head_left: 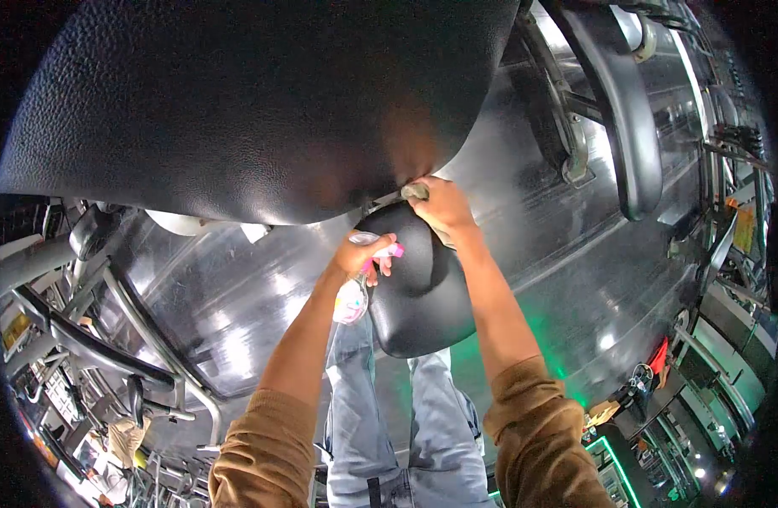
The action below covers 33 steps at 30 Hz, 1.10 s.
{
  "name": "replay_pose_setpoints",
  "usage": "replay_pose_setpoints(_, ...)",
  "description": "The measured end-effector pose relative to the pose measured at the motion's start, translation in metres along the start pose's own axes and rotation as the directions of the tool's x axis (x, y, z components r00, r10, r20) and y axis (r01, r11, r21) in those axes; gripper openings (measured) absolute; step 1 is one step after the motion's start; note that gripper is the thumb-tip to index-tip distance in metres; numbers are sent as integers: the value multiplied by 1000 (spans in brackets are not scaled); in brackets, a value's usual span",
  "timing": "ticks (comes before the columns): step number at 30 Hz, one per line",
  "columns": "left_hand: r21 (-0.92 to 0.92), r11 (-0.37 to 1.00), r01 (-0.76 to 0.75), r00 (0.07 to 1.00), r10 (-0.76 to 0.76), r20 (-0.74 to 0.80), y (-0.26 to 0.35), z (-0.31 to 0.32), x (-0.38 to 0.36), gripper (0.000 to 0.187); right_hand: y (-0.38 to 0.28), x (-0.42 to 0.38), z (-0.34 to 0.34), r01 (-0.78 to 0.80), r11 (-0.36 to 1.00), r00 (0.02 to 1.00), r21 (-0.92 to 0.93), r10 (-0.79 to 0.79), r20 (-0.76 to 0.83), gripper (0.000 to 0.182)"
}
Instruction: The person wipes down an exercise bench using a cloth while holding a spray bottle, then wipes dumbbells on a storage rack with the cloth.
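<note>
My left hand [368, 256] is wrapped round the neck of a spray bottle [351, 301] with a white and pink trigger head and a clear body. It hangs over the left side of a black padded seat [423, 296]. My right hand [444, 207] grips a bunched greyish cloth [416, 191], pressed at the lower edge of a large black padded backrest [262, 110], just above the seat. Part of the cloth is hidden inside my fingers.
Another black pad on a metal frame [630, 127] stands at the upper right. Metal tubes and padded bars of gym machines [110, 347] crowd the left. Shiny dark floor [558, 245] lies between. A green light strip [613, 466] glows at the lower right.
</note>
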<state>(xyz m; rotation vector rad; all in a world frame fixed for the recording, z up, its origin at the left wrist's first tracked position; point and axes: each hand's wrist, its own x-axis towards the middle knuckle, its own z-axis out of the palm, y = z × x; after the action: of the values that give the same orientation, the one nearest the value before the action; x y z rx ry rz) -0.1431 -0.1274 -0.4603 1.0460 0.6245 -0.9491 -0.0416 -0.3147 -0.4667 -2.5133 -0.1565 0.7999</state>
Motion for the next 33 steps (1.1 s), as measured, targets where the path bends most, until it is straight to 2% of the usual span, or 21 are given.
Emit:
replay_pose_setpoints(2,3,1000,-10,1000,10,-11,0,2,-3,41,12,-5,8,157,977,986,141,-146,-82,31)
replay_pose_setpoints(6,26,995,-92,995,93,-45,-2,6,-6,38,8,-28,-5,176,977,972,117,-154,-177,29)
replay_pose_setpoints(8,55,995,-84,992,89,-88,-3,10,-12,34,10,-31,-2,-50,994,977,102,70,-201,27)
replay_pose_setpoints(9,94,989,-111,990,119,-80,-3,10,-14,32,-5,-36,-3,-28,999,967,-24,21,-255,27)
replay_pose_setpoints(10,133,981,-140,986,150,-70,-4,10,-16,30,-13,-35,0,-24,999,966,-28,16,-259,27)
replay_pose_setpoints(12,138,980,-147,983,160,-94,-12,2,-23,27,-29,-35,10,213,967,952,-142,-238,-191,27)
replay_pose_setpoints(15,168,969,-179,975,198,-100,-20,0,-51,23,-58,-39,25,382,904,915,-193,-399,-59,26)
replay_pose_setpoints(16,193,959,-208,971,226,-79,-22,-2,-62,23,-60,-36,21,385,903,914,-190,-401,-57,26)
replay_pose_setpoints(17,234,948,-217,974,225,-5,-31,-10,-66,20,-59,-32,13,293,931,952,-216,-304,-22,27)
replay_pose_setpoints(18,232,948,-218,974,225,-7,-35,-12,-73,20,-56,-27,5,199,948,979,-249,-202,11,28)
replay_pose_setpoints(19,232,941,-247,968,252,10,-39,-12,-80,19,-45,-22,3,136,952,987,-275,-153,-40,29)
replay_pose_setpoints(20,229,933,-278,960,279,26,-41,-13,-85,18,-34,-19,2,61,980,994,-187,-76,-76,29)
replay_pose_setpoints(22,266,911,-314,947,321,19,-47,-18,-90,20,-47,-24,-3,-44,966,995,-257,20,-93,28)
replay_pose_setpoints(23,311,885,-348,934,355,34,-50,-21,-90,20,-54,-25,1,-38,963,996,-268,14,-90,28)
replay_pose_setpoints(25,342,857,-385,918,393,49,-61,-20,-85,22,-68,-28,17,108,951,987,-291,-138,-84,28)
replay_pose_setpoints(27,280,776,-565,799,599,-49,-75,-16,-78,25,-79,-32,43,253,919,960,-301,-278,-44,27)
replay_pose_setpoints(28,274,778,-565,798,600,-55,-77,-12,-78,25,-84,-37,52,351,883,924,-312,-380,-36,26)
replay_pose_setpoints(29,339,811,-476,816,551,-173,-78,-10,-79,26,-86,-41,57,390,861,913,-327,-409,13,24)
replay_pose_setpoints(30,392,840,-376,815,500,-292,-79,-9,-80,27,-90,-42,50,393,859,912,-328,-410,18,24)
replay_pose_setpoints(31,468,799,-378,778,548,-307,-82,-9,-80,27,-89,-41,39,315,886,945,-341,-327,23,27)
replay_pose_setpoints(33,393,846,-360,789,501,-355,-87,-8,-84,27,-78,-30,27,164,924,981,-346,-191,-44,28)
